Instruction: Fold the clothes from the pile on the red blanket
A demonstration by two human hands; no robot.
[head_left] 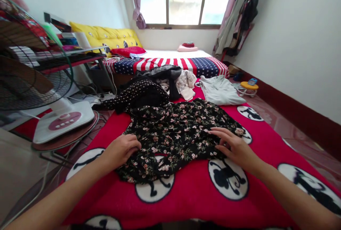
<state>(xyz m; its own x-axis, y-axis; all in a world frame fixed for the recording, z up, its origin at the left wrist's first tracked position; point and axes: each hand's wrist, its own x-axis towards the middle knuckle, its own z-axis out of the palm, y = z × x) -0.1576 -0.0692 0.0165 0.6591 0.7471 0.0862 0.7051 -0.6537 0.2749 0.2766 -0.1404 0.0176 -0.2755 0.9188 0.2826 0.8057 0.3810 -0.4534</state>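
A black garment with a pink floral print (173, 130) lies spread and somewhat rumpled over a red blanket (191, 198); whether it is a blouse or a dress I cannot tell. At its left edge, my left hand (124, 150) has its fingers curled closed on the fabric. Over the garment's right side, my right hand (230, 146) is open, fingers stretched out and thumb apart, touching the cloth. A heap of dark clothes with a dotted black piece (145, 93) rests just beyond the garment. Pale patterned clothing (186, 82) sits beside that heap.
A light grey shirt (221, 89) lies at the blanket's far right. On the left, a fan (64, 119) stands on a round stool near a cluttered desk (74, 59). Behind is a bed with a striped, starred cover (165, 63). A small yellow stool (249, 86) stands by the right wall.
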